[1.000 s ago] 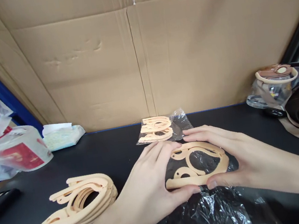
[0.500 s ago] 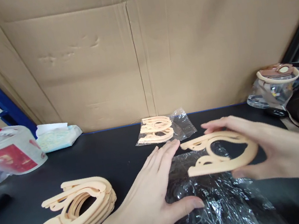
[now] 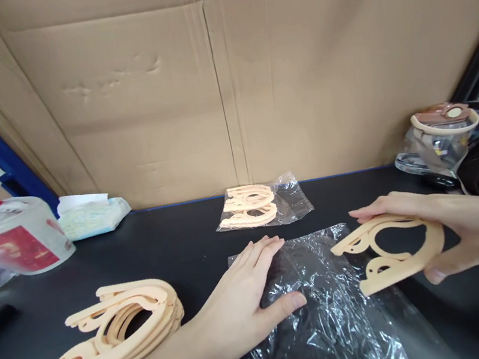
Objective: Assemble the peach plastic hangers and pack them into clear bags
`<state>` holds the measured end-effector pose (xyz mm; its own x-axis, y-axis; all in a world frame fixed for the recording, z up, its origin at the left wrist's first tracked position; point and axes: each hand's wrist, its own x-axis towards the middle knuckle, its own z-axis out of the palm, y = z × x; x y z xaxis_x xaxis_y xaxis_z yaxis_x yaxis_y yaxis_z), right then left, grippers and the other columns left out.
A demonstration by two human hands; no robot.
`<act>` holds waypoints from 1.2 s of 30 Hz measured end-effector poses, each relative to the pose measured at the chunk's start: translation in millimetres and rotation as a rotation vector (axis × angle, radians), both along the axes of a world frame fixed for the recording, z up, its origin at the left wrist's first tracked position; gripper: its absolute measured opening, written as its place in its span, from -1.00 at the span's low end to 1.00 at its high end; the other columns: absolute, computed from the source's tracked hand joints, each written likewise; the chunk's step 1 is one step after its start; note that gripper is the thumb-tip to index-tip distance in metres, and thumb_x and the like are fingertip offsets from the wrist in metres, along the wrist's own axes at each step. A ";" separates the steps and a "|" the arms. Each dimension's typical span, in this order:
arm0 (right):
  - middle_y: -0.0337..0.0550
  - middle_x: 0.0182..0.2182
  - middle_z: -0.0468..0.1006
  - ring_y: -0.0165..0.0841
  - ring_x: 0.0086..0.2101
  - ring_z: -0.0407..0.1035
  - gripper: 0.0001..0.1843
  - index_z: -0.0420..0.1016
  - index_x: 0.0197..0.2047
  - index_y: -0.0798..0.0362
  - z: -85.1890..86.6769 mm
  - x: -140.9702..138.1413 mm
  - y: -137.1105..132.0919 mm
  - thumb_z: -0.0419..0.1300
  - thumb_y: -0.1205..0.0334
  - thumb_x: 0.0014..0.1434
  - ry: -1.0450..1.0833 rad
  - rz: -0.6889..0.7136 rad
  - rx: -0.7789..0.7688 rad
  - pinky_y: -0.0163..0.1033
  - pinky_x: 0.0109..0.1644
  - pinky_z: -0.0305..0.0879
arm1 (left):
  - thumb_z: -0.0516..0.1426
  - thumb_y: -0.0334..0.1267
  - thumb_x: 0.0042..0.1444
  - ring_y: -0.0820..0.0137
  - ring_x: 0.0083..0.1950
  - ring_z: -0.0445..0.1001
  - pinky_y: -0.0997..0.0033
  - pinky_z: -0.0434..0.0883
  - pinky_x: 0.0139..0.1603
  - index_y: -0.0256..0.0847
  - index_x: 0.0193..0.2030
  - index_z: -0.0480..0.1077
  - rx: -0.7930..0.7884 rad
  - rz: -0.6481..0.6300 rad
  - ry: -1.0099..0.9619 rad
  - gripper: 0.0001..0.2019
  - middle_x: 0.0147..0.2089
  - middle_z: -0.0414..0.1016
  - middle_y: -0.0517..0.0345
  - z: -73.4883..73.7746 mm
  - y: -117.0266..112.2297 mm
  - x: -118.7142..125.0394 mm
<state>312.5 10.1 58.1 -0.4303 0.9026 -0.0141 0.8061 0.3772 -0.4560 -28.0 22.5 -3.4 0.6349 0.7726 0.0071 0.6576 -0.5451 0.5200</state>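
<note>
My right hand (image 3: 461, 229) grips a stack of peach cut-out pieces (image 3: 392, 252), lifted just above the black table (image 3: 178, 250) at the right edge of a clear plastic bag (image 3: 329, 317). Thumb is under the stack, fingers over its top. My left hand (image 3: 245, 306) lies flat with fingers stretched out, pressing the bag's left side to the table. The bag is crinkled and lies flat in front of me.
A pile of the same peach pieces (image 3: 118, 332) lies at the left front. A small sealed bag of pieces (image 3: 257, 206) rests by the cardboard wall (image 3: 215, 86). White plastic bags (image 3: 8, 240) and a tissue pack (image 3: 90, 214) sit left; a glass jar (image 3: 437, 139) right.
My right hand has carried the stack of pieces off the bag and to the right. My left hand let go of the stack and stayed flat on the bag.
</note>
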 end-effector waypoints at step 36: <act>-0.15 -0.11 0.45 -0.20 -0.11 0.33 -0.01 -0.32 0.49 -0.16 -52.6 -57.3 20.2 0.21 -0.07 0.21 0.053 0.058 0.004 0.04 0.09 0.29 | 0.10 0.12 0.24 0.09 0.38 0.17 -0.06 0.25 0.33 -0.08 0.31 0.16 0.100 -0.022 -0.044 -0.41 0.39 0.18 -0.02 1.5 -1.9 2.9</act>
